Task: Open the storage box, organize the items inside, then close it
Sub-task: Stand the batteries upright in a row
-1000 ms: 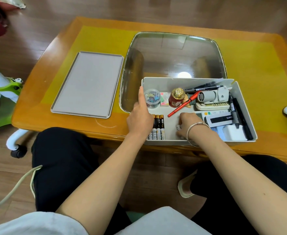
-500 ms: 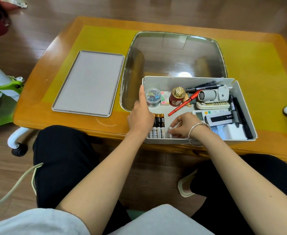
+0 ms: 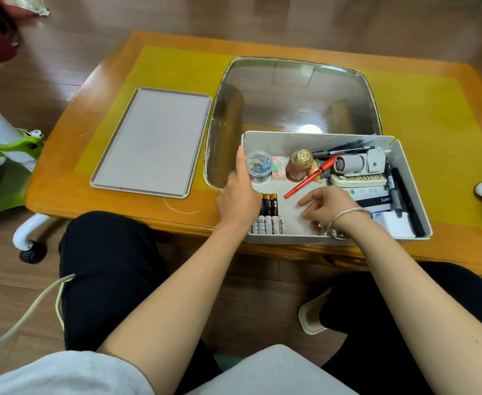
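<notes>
The left hand (image 3: 238,196) rests on the storage box (image 3: 314,138) wall beside the batteries (image 3: 271,213); the right hand (image 3: 329,205) hovers inside.

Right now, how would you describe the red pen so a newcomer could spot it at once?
Find the open white storage box at the wooden table's near edge. Mid-box, beyond the right hand, the red pen lies diagonally, its upper end by the white cylindrical gadget. It is the only red pen; the other markers are black.
</notes>
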`<action>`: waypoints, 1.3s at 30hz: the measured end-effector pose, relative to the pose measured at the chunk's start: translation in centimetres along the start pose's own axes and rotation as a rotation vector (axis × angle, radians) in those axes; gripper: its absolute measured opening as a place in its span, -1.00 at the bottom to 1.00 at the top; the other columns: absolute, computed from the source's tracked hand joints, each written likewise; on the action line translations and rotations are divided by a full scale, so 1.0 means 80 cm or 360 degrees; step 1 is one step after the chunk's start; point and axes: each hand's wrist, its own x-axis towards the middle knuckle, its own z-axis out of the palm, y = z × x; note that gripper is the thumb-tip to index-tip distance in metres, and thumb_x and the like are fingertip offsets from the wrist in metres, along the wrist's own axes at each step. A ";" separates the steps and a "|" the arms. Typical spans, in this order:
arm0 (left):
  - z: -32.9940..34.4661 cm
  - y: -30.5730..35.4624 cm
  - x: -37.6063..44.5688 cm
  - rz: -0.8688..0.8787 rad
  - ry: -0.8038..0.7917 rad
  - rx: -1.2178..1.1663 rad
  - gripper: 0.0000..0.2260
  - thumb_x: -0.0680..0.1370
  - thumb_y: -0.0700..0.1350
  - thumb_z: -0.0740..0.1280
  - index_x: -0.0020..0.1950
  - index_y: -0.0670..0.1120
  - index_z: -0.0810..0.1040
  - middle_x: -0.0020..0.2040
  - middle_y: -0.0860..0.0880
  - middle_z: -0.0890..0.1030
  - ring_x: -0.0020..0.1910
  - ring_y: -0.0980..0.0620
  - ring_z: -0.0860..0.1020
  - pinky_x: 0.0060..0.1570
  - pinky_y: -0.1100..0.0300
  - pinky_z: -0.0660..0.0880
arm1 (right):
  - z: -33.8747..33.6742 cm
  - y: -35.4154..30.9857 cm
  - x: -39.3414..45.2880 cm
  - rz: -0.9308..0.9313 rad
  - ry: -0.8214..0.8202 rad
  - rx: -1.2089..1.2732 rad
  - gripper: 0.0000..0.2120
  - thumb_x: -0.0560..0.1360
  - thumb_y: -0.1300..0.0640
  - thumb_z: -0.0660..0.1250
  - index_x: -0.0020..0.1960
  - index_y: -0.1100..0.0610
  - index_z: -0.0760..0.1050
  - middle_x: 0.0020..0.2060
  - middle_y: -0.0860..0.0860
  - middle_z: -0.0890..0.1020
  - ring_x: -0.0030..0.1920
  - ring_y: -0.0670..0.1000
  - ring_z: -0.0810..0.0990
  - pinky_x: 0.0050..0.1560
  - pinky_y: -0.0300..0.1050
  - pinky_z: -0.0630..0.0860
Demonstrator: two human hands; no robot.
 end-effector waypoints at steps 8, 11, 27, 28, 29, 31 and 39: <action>-0.001 -0.001 -0.001 0.0000 -0.0025 -0.0099 -0.22 0.56 -0.17 0.34 0.57 0.08 -0.13 0.28 -0.08 0.49 0.12 -0.02 0.55 -0.09 0.01 0.59 | -0.010 0.007 -0.013 0.0266 0.0167 -0.0670 -0.83 0.40 0.06 0.41 -0.06 0.11 0.58 -0.11 0.07 0.62 -0.07 0.10 0.57 -0.05 -0.06 0.55; -0.001 0.000 -0.001 0.0004 -0.0022 -0.0110 -0.23 0.56 -0.14 0.35 0.57 0.08 -0.12 0.28 -0.07 0.49 0.13 -0.02 0.55 -0.08 0.01 0.59 | -0.001 0.002 -0.010 0.0335 0.0175 -0.0724 -0.71 0.38 -0.03 0.43 -0.08 0.13 0.45 -0.06 0.08 0.57 -0.09 0.10 0.51 -0.16 -0.11 0.45; -0.002 0.000 -0.001 -0.0003 -0.0033 -0.0109 -0.23 0.56 -0.16 0.34 0.57 0.07 -0.12 0.29 -0.08 0.48 0.15 -0.02 0.54 -0.05 -0.02 0.59 | 0.023 -0.001 0.022 0.0093 0.0253 -0.0730 -0.68 0.45 -0.02 0.33 -0.30 0.21 0.41 -0.32 0.15 0.49 -0.24 0.15 0.48 -0.25 -0.14 0.36; -0.002 0.000 -0.001 -0.0003 -0.0032 -0.0101 -0.23 0.56 -0.17 0.34 0.57 0.07 -0.12 0.28 -0.08 0.48 0.14 -0.03 0.54 -0.05 -0.02 0.59 | 0.020 0.000 0.023 0.0059 0.0237 -0.0620 -0.72 0.43 0.02 0.35 -0.29 0.23 0.47 -0.37 0.14 0.51 -0.27 0.14 0.51 -0.28 -0.15 0.39; -0.002 0.000 -0.001 -0.0001 -0.0029 -0.0094 -0.23 0.56 -0.17 0.34 0.57 0.07 -0.12 0.28 -0.08 0.48 0.14 -0.02 0.54 -0.06 -0.01 0.59 | 0.018 0.000 0.023 0.0026 0.0208 -0.0475 -0.79 0.41 0.07 0.36 -0.23 0.22 0.53 -0.38 0.12 0.56 -0.31 0.12 0.56 -0.32 -0.15 0.45; -0.002 0.000 -0.001 -0.0001 -0.0028 -0.0086 -0.23 0.56 -0.18 0.34 0.57 0.07 -0.12 0.29 -0.08 0.48 0.14 -0.02 0.53 -0.06 0.01 0.59 | 0.015 -0.001 0.021 -0.0027 0.0142 -0.0177 -0.88 0.39 0.13 0.40 -0.10 0.10 0.52 -0.37 0.06 0.63 -0.43 0.03 0.63 -0.48 -0.21 0.51; -0.002 0.000 -0.001 -0.0006 -0.0024 -0.0068 -0.23 0.56 -0.18 0.32 0.57 0.08 -0.13 0.27 -0.10 0.48 0.12 -0.04 0.54 -0.08 0.02 0.58 | 0.026 -0.015 0.033 -0.0155 0.0153 0.0078 -0.79 0.40 0.18 0.38 -0.01 0.11 0.42 -0.23 0.10 0.63 -0.25 0.12 0.64 -0.35 -0.09 0.55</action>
